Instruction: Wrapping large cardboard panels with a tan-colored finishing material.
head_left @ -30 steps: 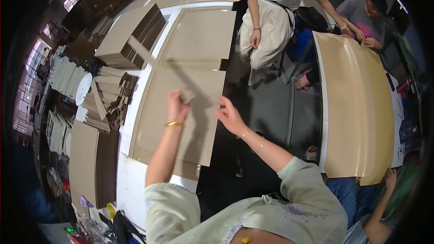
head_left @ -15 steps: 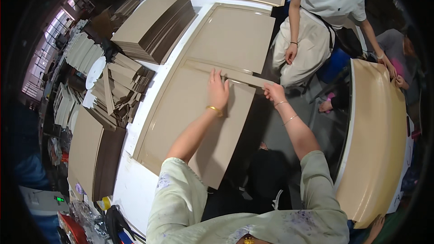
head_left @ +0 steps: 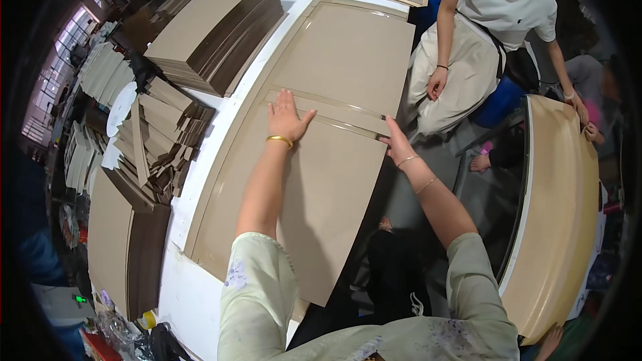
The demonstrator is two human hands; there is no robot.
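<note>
Pale green floral sleeves, gold bangle [head_left: 279, 140], thin wrist bracelets [head_left: 409, 160].

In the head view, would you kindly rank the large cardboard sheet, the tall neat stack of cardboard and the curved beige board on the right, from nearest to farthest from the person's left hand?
1. Large cardboard sheet: directly under the left hand, touching it.
2. Tall neat stack of cardboard: up and to the left, at the table's far corner.
3. Curved beige board: far to the right, across the gap.

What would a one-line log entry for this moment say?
left hand: flat on cardboard sheet | right hand: at sheet's right edge | sheet: on white table | cardboard stack: far left
</note>
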